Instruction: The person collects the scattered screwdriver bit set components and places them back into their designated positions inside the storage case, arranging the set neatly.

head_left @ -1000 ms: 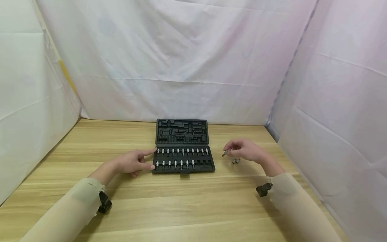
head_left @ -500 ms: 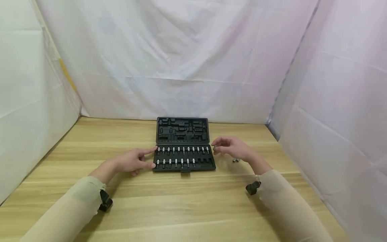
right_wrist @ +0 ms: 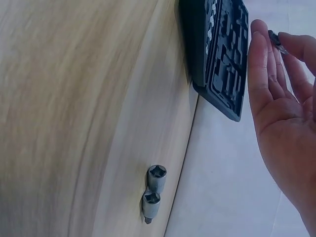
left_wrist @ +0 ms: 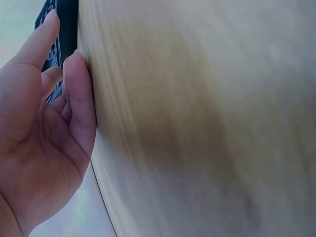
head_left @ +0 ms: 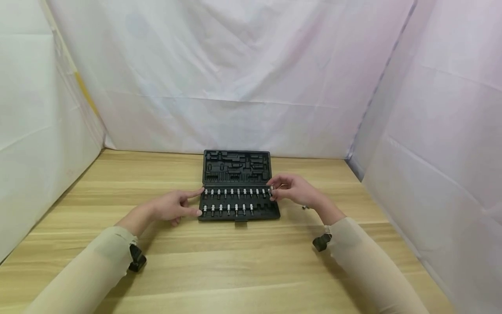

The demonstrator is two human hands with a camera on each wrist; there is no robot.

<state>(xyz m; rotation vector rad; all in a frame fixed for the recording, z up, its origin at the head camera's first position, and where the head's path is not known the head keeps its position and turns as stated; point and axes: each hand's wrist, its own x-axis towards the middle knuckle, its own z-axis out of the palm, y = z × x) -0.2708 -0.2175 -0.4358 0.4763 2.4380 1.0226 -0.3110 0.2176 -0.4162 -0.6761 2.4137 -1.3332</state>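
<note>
A black socket case (head_left: 270, 216) lies unfolded on the table, with two rows of metal bit sockets in its lower half. My left hand (head_left: 172, 206) touches the case's left edge with the tips of its extended forefinger and thumb. My right hand (head_left: 295, 192) is over the right end of the upper row, pinching a small bit socket (right_wrist: 277, 42) between thumb and fingertips. In the right wrist view, two more bit sockets, one (right_wrist: 157, 178) beside the other (right_wrist: 151, 205), lie on the table; my right hand and wrist partly hide them in the head view.
Several vacant slots (head_left: 263, 207) show at the right of the lower row. The moulded lid (head_left: 237, 165) leans back near the table's far edge. White cloth (head_left: 235, 78) hangs behind and at both sides of the wooden table (head_left: 219, 270).
My right hand has moved left with the bit socket, from beside the loose pieces to over the case's right end. My left hand has stayed on the case's left edge.
</note>
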